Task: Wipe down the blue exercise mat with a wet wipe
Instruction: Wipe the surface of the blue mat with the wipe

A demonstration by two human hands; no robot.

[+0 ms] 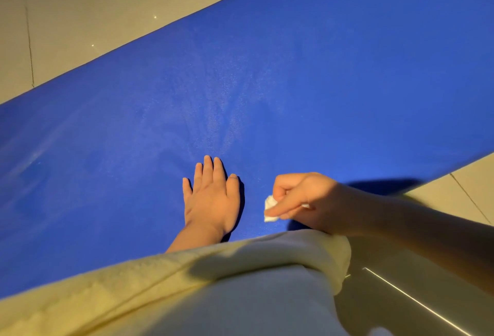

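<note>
The blue exercise mat (267, 74) runs diagonally across the floor and fills most of the head view. Faint pale streaks show on its surface ahead of my hands. My left hand (212, 196) lies flat on the mat, palm down, fingers straight and close together. Just to its right, my right hand (302, 199) hovers low over the mat near its lower edge. Its fingers are curled and pinch a small crumpled white wet wipe (270, 208), which sticks out at the left of the fist.
Beige tiled floor (80, 15) borders the mat at the upper left and at the right (470, 186). My pale yellow garment (187, 295) covers the bottom of the view and overlaps the mat's near part.
</note>
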